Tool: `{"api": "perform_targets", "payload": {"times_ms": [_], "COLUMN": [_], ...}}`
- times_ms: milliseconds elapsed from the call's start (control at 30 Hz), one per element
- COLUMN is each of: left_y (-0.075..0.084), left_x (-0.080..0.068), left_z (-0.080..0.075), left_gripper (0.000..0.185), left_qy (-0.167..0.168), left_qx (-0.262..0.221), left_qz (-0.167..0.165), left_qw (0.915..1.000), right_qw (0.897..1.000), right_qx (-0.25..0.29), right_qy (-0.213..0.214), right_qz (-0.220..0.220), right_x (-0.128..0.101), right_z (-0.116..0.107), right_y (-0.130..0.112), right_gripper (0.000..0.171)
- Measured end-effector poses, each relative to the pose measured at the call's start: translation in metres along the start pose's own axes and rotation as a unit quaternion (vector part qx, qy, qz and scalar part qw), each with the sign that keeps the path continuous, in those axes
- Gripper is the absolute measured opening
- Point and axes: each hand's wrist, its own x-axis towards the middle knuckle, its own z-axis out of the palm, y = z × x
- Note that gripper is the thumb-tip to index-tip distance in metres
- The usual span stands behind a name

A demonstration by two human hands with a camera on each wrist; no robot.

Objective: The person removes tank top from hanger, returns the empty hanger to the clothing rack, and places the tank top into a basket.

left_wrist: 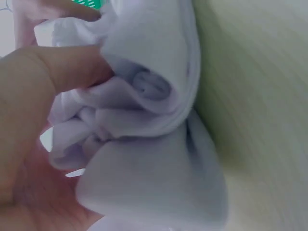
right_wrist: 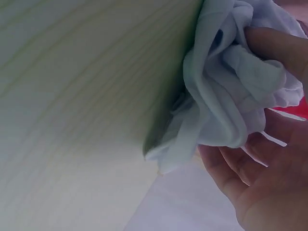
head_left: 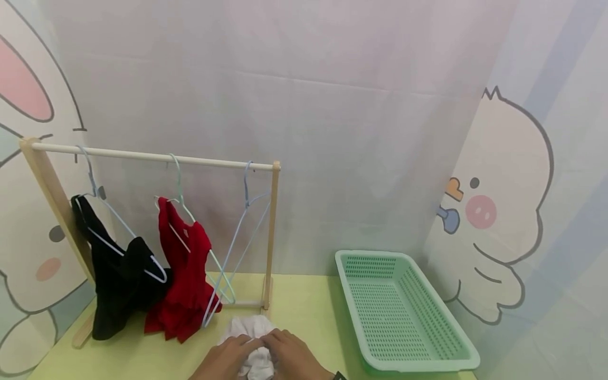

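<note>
A crumpled white garment (head_left: 248,325) lies on the table at the bottom centre of the head view, between both hands. My left hand (head_left: 227,359) holds its left side; in the left wrist view the thumb (left_wrist: 72,67) is tucked into the folds of the white fabric (left_wrist: 154,178). From the other side my right hand (head_left: 295,354) grips the same garment. The right wrist view shows that thumb (right_wrist: 276,48) on top of the bunched cloth (right_wrist: 216,106) and the other fingers beneath it. The garment's exact kind cannot be told.
Behind the hands stands a wooden rack (head_left: 142,155). A black garment (head_left: 114,279) and a red garment (head_left: 185,279) hang there on hangers, beside a bare blue hanger (head_left: 246,202). To the right, a green plastic basket (head_left: 423,365) sits on the yellow table (head_left: 304,301).
</note>
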Motion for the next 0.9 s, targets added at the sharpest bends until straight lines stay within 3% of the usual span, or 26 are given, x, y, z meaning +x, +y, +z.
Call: {"api": "perform_targets", "payload": {"times_ms": [100, 233, 467, 600, 733, 900], "left_y": [0.002, 0.008, 0.02, 0.028, 0.037, 0.049], "left_x": [0.0, -0.001, 0.008, 0.019, 0.033, 0.051], "left_z": [-0.003, -0.007, -0.011, -0.009, -0.009, -0.018], "left_gripper": [0.06, 0.061, 0.063, 0.064, 0.066, 0.066], "left_qy": [0.006, 0.041, 0.102, 0.155, 0.212, 0.244], "left_qx": [-0.011, -0.027, -0.051, -0.051, -0.039, -0.037], "left_qz": [0.01, 0.028, 0.046, 0.081, 0.121, 0.146], "left_qw": [0.9999, 0.9984, 0.9924, 0.9833, 0.969, 0.9579], "right_qw": [1.0, 0.999, 0.996, 0.993, 0.987, 0.983], "right_qx": [0.015, 0.043, 0.018, -0.001, -0.012, -0.027], "right_qy": [0.004, 0.017, 0.083, 0.12, 0.155, 0.176], "right_qz": [0.008, 0.018, 0.006, 0.023, 0.039, 0.051], "right_x": [-0.003, -0.008, -0.012, -0.018, -0.021, -0.022], "right_z": [-0.001, -0.006, -0.019, -0.03, -0.045, -0.068], "right_y": [0.001, 0.004, 0.009, 0.013, 0.019, 0.026], "right_gripper": [0.072, 0.076, 0.06, 0.055, 0.057, 0.06]}}
